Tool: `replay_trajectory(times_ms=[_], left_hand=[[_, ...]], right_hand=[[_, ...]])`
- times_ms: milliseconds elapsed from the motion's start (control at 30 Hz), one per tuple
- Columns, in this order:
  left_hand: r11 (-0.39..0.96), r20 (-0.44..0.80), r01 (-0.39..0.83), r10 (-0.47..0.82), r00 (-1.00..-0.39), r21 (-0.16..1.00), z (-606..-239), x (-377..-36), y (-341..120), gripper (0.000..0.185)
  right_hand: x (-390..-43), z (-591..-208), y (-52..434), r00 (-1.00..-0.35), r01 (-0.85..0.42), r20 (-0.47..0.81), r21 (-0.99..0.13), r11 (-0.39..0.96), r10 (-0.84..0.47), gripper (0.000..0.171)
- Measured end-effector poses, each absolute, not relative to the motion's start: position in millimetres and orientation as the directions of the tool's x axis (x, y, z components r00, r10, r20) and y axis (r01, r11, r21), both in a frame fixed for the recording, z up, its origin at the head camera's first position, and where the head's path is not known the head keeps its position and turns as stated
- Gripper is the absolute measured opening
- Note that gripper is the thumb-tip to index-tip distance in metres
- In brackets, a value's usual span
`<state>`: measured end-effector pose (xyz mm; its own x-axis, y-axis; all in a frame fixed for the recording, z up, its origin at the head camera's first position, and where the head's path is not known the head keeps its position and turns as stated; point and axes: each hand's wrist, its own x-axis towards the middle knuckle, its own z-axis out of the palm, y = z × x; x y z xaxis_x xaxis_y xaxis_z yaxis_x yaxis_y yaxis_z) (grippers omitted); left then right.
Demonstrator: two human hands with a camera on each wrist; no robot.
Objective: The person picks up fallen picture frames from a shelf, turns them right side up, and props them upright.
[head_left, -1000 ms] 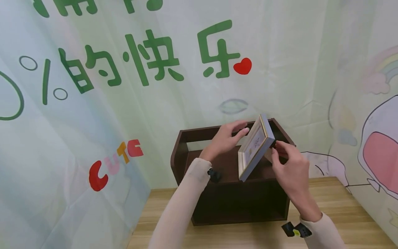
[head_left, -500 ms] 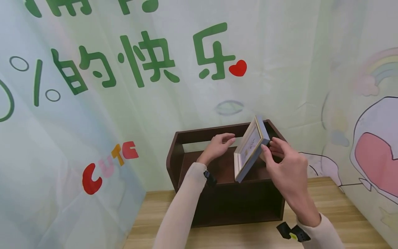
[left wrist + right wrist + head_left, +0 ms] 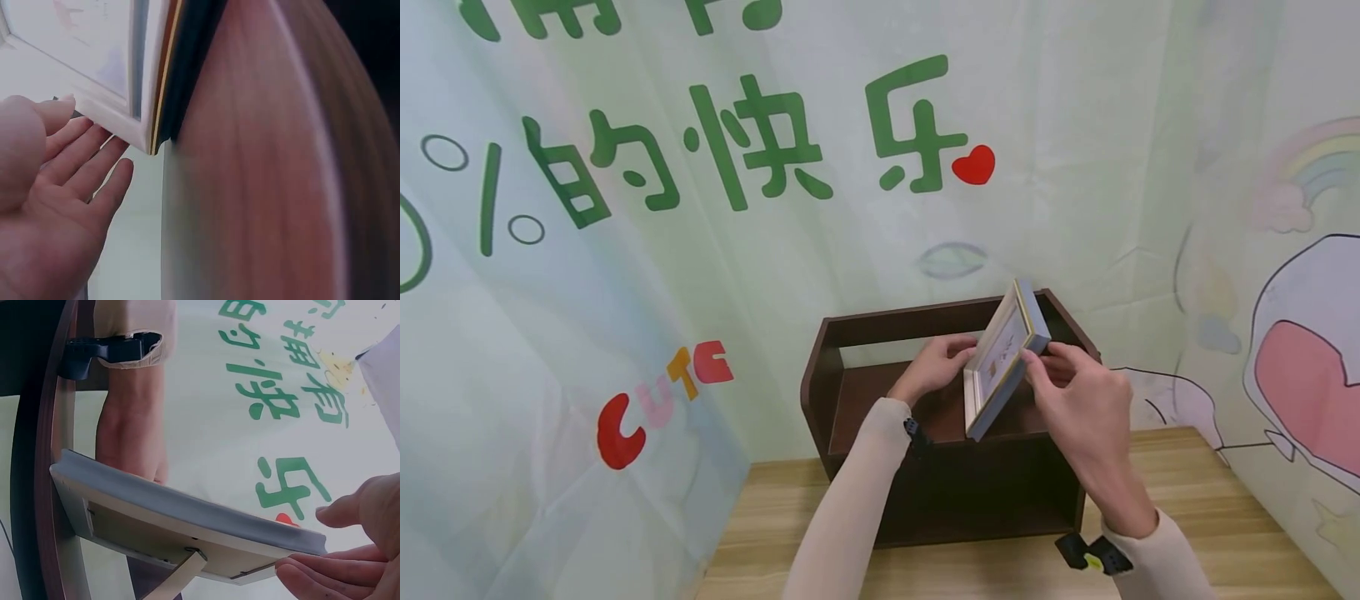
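Note:
In the head view, a picture frame (image 3: 1002, 367) with a blue-grey outer edge and pale inner border stands tilted on the top shelf of a dark brown desktop rack (image 3: 880, 400). My right hand (image 3: 1078, 396) holds its upper right edge, thumb in front and fingers behind. At the left edge is my left hand (image 3: 934, 367); the left wrist view shows the thumb before the border and fairly straight fingertips partly hidden behind it. Seen from the right wrist, the frame's back bears a prop leg (image 3: 178, 578) that sticks out.
The rack stands on a wood-grain tabletop (image 3: 775, 508), with an open lower compartment (image 3: 977, 492). Behind and beside it hangs a pale printed cloth (image 3: 1075, 167) with green characters. The rack's side panels (image 3: 823, 375) rise around the upper shelf.
My left hand first drew down and away from the frame, then came right to its left edge. The right thumb now lies on the frame's edge. The frame's tilt looks much the same.

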<state>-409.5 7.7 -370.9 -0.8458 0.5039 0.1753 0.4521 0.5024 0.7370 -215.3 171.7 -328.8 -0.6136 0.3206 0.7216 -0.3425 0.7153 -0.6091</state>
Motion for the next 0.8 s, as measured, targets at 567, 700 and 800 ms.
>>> replay_trajectory(times_ms=[567,700,800], left_hand=[[0.507,0.246,0.461,0.434,-0.867,0.729,-375.1,-411.2,8.8,0.034],[0.510,0.241,0.449,0.423,-0.874,0.734,-375.6,-410.3,8.1,0.033],[0.509,0.236,0.432,0.406,-0.883,0.745,-375.5,-409.2,6.6,0.032]], right_hand=[[-231.4,-330.1,181.8,-0.589,-0.337,0.737,-0.596,0.728,0.331,0.029],[-233.2,-326.8,186.8,-0.600,-0.330,0.726,-0.606,0.724,0.335,0.029],[-234.0,-324.4,191.0,-0.628,-0.320,0.706,-0.619,0.717,0.329,0.030]])
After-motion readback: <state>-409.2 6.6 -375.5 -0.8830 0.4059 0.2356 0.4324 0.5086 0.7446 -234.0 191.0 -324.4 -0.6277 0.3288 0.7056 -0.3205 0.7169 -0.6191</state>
